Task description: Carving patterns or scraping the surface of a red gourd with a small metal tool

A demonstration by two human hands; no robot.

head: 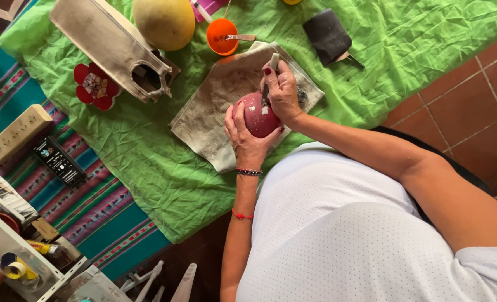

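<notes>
A white shirt (360, 240) fills the bottom of the view, closest of all. Just past it is a round dark red ball (258, 114). It sits over a dirty grey cloth (215, 106) on the green sheet (148, 162). The left hand (245, 140) cups the ball from below, with fingers curled around it. The right hand (282, 92) grips a thin tool (270, 75) tight. The tool stands long ways up the view, with its top end pointing away from the person and its low end touching the ball. The tip is hidden by the fingers, so its shape is hard to tell. Part of the ball is hidden too.

Near the cloth is an orange cup (221, 36) with a spoon in it. A big yellow ball (164, 22) is cut off at the top edge. Beside it lies a grey cloth bag (111, 45) and a red flower (95, 86). A dark block (328, 34) sits to the right. A black phone (59, 161) rests on the striped cloth (92, 212).
</notes>
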